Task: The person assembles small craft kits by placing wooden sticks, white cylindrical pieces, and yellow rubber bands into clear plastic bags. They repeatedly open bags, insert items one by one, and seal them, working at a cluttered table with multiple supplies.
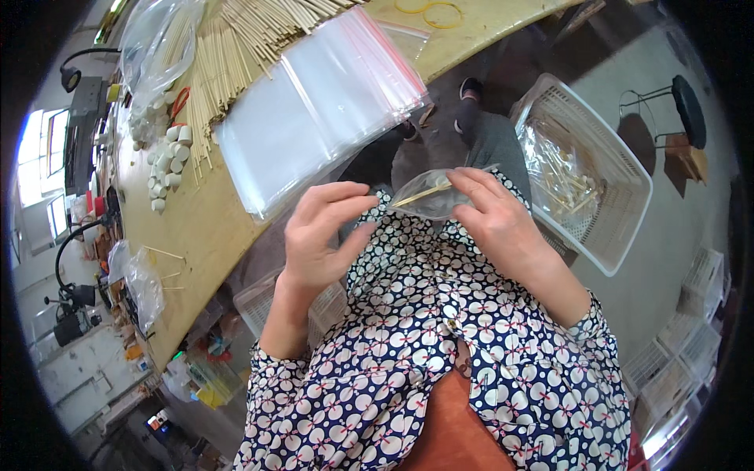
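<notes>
My right hand (493, 220) pinches the edge of a small clear plastic bag (428, 206) in front of my lap. Inside the bag's spread mouth show a few thin pale wooden sticks (420, 195). To the left of the bag, my left hand (326, 228) has its fingers and thumb apart, with nothing between them. Its fingertips are close to the bag's left end; whether they touch it I cannot tell. On the table beyond lies a stack of flat clear zip bags (314, 102) with red edges.
A bundle of wooden sticks (228, 55) and several white cylindrical pieces (169, 165) lie on the yellowish table (188, 235). Red-handled scissors (179, 102) are nearby. At right stands a white plastic basket (628, 212) holding filled bags (559, 177). A black stool (689, 110) stands farther off.
</notes>
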{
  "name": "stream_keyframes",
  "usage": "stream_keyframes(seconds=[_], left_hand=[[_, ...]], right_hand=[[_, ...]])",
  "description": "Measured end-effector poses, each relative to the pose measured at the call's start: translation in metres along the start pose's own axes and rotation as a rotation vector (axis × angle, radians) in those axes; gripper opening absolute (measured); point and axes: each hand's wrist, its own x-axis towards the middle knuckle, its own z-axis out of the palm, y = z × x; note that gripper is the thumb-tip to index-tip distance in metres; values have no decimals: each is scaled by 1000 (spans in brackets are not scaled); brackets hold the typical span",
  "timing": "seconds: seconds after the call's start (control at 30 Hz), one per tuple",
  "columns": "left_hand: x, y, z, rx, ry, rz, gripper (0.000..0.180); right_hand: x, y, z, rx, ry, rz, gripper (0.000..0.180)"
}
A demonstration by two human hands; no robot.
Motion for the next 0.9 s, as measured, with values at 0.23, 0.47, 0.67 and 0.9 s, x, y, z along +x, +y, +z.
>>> stream_keyframes(seconds=[0.23, 0.47, 0.67, 0.9], left_hand=[[6, -26, 28, 290, -280, 104, 21], [95, 14, -7, 94, -254, 127, 11], [242, -55, -41, 479, -76, 184, 13], [339, -113, -28, 626, 76, 38, 20]], right_hand=[[3, -4, -12, 45, 67, 9, 10], [-3, 10, -22, 71, 120, 34, 12], [0, 8, -23, 82, 170, 60, 12], [-10, 22, -26, 125, 227, 113, 14]])
